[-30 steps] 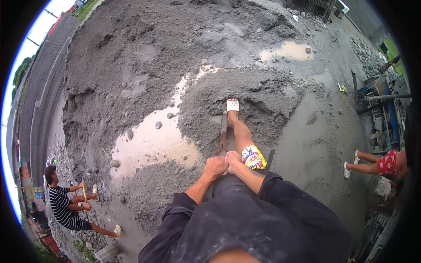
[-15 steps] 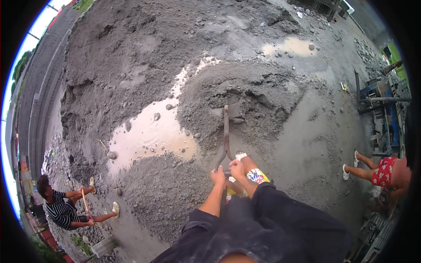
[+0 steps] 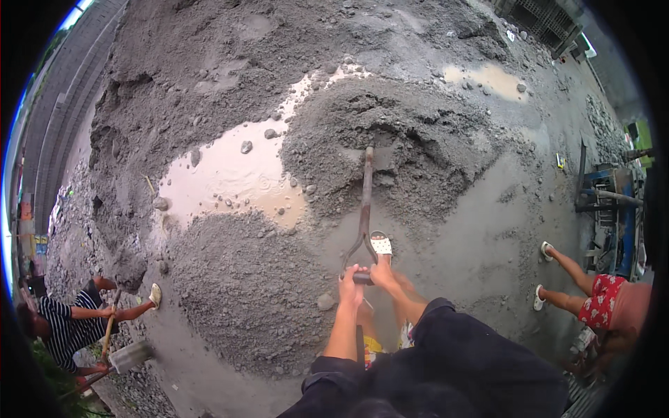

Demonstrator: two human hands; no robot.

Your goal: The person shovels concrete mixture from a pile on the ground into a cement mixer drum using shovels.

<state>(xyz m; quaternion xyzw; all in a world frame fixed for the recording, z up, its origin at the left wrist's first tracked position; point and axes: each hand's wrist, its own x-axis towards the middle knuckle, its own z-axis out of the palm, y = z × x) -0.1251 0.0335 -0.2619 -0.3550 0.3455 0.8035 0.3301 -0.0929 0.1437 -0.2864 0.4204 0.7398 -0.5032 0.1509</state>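
A shovel [image 3: 366, 198] with a worn shaft and a forked D-shaped handle points away from me. Its blade end is sunk in a mound of wet grey sand and gravel [image 3: 425, 164], so the blade is mostly hidden. My left hand [image 3: 350, 284] is closed round the left part of the crossbar. On the other side of the same handle, my right hand [image 3: 382, 273] grips where the fork meets the bar. Just beyond my hands, one of my feet in a white sandal [image 3: 380, 244] stands close to the shaft.
A muddy puddle [image 3: 233, 171] dotted with stones lies left of the mound. At lower left, a person in a striped shirt [image 3: 66, 327] holds a long-handled tool. Another person in red shorts [image 3: 603, 301] is at right, near a blue metal machine [image 3: 622, 223]. Concrete blocks [image 3: 63, 132] line the far left.
The view has shifted a little, and my hands stay on the shovel handle. The person at left has bent lower and swung the tool toward the lower left.
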